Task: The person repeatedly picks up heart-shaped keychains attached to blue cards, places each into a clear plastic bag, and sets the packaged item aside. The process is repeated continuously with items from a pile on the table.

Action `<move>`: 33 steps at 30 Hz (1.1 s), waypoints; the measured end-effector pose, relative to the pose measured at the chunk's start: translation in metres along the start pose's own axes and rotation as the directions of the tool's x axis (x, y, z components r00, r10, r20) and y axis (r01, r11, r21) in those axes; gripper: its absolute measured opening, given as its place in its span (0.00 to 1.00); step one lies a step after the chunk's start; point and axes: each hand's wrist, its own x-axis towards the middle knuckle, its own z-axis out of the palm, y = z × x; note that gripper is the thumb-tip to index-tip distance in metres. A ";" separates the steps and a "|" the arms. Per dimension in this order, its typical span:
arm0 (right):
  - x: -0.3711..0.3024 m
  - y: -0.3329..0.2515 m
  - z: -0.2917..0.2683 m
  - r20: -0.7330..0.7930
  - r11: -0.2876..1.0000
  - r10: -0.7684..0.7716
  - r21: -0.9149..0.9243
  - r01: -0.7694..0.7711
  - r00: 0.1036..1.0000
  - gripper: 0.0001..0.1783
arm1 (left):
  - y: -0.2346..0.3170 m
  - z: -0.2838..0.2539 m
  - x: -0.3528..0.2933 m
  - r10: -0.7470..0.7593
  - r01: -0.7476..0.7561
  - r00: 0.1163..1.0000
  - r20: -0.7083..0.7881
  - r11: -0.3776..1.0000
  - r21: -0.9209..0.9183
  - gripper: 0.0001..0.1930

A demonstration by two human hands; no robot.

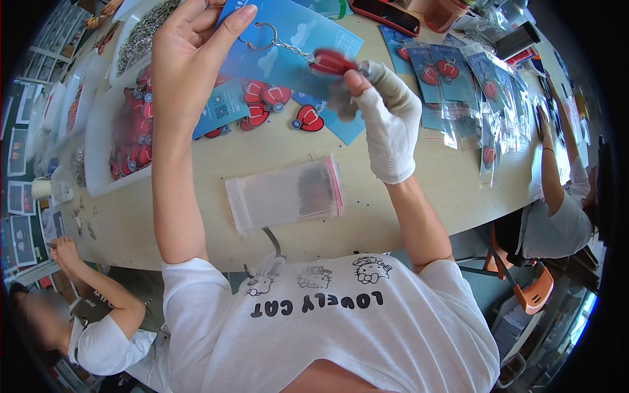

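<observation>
My left hand [190,62] is bare and pinches the edge of a blue printed card [298,29], thumb on its face. A silver split ring [257,37] lies against the card, and a short chain [291,48] runs from it to a red heart-shaped charm [329,62]. That charm sits in the fingers of my right hand [392,124], which wears a white glove with the thumb tip bare. Motion blurs the charm and the gloved fingertips. Below the hands, a stack of clear zip bags [282,195] with a red-striped edge lies on the table.
Loose heart keychains [308,118] lie beyond the bags. White bins on the left hold red charms [134,141] and metal chains [145,36]. Bagged keychains [452,78] pile up at right, behind them a phone [386,16]. Co-workers sit at lower left and far right.
</observation>
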 end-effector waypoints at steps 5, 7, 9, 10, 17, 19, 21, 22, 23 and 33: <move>0.005 -0.002 0.002 -0.051 0.996 0.085 -0.009 -0.086 0.995 0.09 | -0.004 -0.003 0.004 -0.001 0.003 0.999 0.041 0.998 -0.062 0.09; 0.009 0.009 -0.001 -0.075 0.998 0.014 -0.057 -0.018 0.997 0.10 | -0.005 -0.002 0.004 -0.023 0.031 0.998 0.067 0.992 -0.120 0.09; 0.013 0.024 -0.003 -0.107 0.994 -0.075 -0.092 0.065 0.991 0.12 | -0.014 -0.003 0.004 -0.047 0.061 0.992 0.115 0.991 -0.121 0.11; 0.015 0.027 -0.003 -0.116 1.000 -0.015 0.024 0.018 0.993 0.14 | -0.016 -0.004 0.001 -0.064 0.081 0.989 0.136 0.989 -0.120 0.12; -0.005 0.058 -0.041 0.088 0.956 0.263 0.114 -0.272 0.961 0.15 | -0.020 0.021 -0.042 -0.104 0.105 0.994 -0.021 0.994 0.032 0.13; -0.011 0.070 -0.056 -0.037 0.987 0.153 0.044 -0.152 0.987 0.13 | -0.040 0.017 -0.070 -0.030 0.031 1.000 -0.008 0.949 0.314 0.18; -0.012 0.076 -0.067 -0.145 0.963 0.191 0.222 -0.156 0.971 0.11 | -0.048 0.022 -0.111 0.055 -0.185 0.975 0.217 0.744 0.642 0.22; -0.015 0.075 -0.071 -0.154 0.959 0.186 0.242 -0.146 0.970 0.11 | -0.056 0.029 -0.127 0.065 -0.309 0.933 0.354 0.649 0.695 0.23; -0.017 0.074 -0.075 -0.165 0.956 0.181 0.261 -0.134 0.970 0.11 | -0.066 0.033 -0.138 0.011 -0.280 0.929 0.369 0.672 0.685 0.24; -0.033 0.076 -0.081 -0.177 0.976 0.216 0.023 -0.215 0.960 0.14 | -0.103 0.032 -0.147 -0.035 -0.100 0.958 0.285 0.891 0.442 0.18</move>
